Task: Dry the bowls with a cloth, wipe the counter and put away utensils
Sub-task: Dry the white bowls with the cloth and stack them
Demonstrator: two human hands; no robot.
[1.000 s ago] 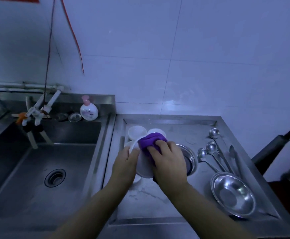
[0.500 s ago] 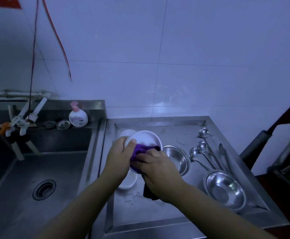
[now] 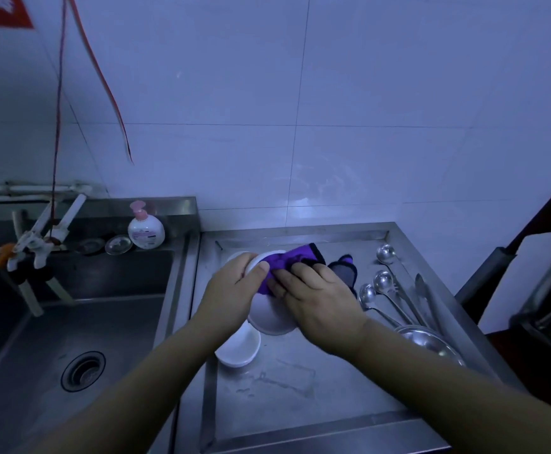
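- The drying step is judged to be in hand: a white bowl [image 3: 272, 317] is held tilted above the surface [image 3: 300, 385], and a purple cloth [image 3: 288, 260] is pressed against it. The counter wipe and the putting away of utensils are judged not yet begun.
- Nearest, just below and left of the held bowl, a second white bowl [image 3: 239, 350] is seen resting on the surface, partly tucked under the held one; whether the two touch cannot be told.
- The held bowl is gripped at its left rim by the left hand [image 3: 231, 290]: the thumb is laid over the rim beside the cloth, and the fingers [image 3: 234, 268] are curled round the far side, closed on the bowl.
- On the right of the held bowl, the right hand [image 3: 320, 304] is laid over the cloth, its fingers [image 3: 292, 278] bent and pressed together, bunching the cloth against the bowl's upper part.
- The cloth is seen to spill past the bowl's far rim, a dark-edged corner hanging to the right.
- Right of the held bowl, a steel bowl [image 3: 431, 342] and several ladles [image 3: 382, 283] lie on the surface, well apart from both hands.
- Beyond the held bowl to the left, a soap bottle [image 3: 145, 229] stands on the sink [image 3: 71, 322] ledge.
- For the next move, the bowl is judged to need turning in the left hand so that the cloth reaches the unwiped parts, then setting down dry.
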